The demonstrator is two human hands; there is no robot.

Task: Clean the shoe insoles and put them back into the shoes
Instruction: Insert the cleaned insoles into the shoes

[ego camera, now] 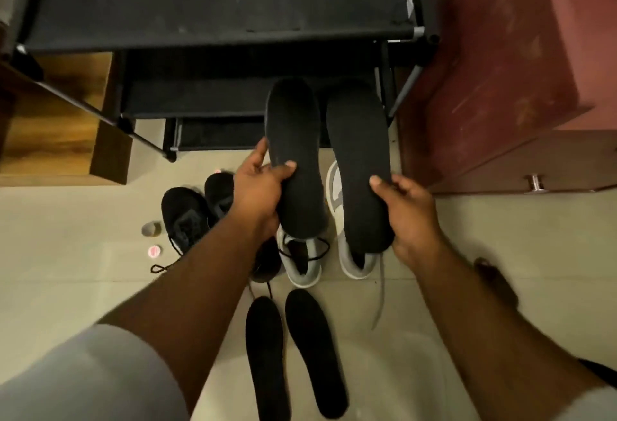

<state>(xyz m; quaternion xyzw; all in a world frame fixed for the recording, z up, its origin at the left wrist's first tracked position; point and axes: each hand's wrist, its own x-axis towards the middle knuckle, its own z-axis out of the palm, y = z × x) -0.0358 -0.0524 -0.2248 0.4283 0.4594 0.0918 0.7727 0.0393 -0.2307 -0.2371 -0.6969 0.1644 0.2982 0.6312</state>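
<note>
Insoles up in both your hands, one each. Your left hand [258,192] grips a dark insole [295,156] near its heel end, thumb across the top face, fingers curled under; toe end points away from you toward the black shoe rack [213,3]. Your right hand [412,217] holds the second dark insole [362,167] the same way, thumb on top, fingers wrapped round the edge & underside. The 2 held insoles sit side by side, roughly parallel, a narrow gap betw them, not touching.

Below them on the pale floor [66,253]: a pair of grey shoes, left grey shoe [302,267] w/ black lace loose over its opening, right grey shoe [354,262] w/ a pale lace trailing toward you. Heel end of the right-hand insole hangs just over that shoe's opening; can't tell if it touches.

Left of the grey pair, a black sneaker [185,217] w/ loose lace, another black shoe partly hidden behind your left wrist. Nearer you, 2 more black insoles [290,354] lie flat on the floor, side by side, just apart. Small round red-white cap [154,251] & a greyish round item [151,229] sit left of the black sneaker. Reddish-brown cabinet [500,70] stands at right.
</note>
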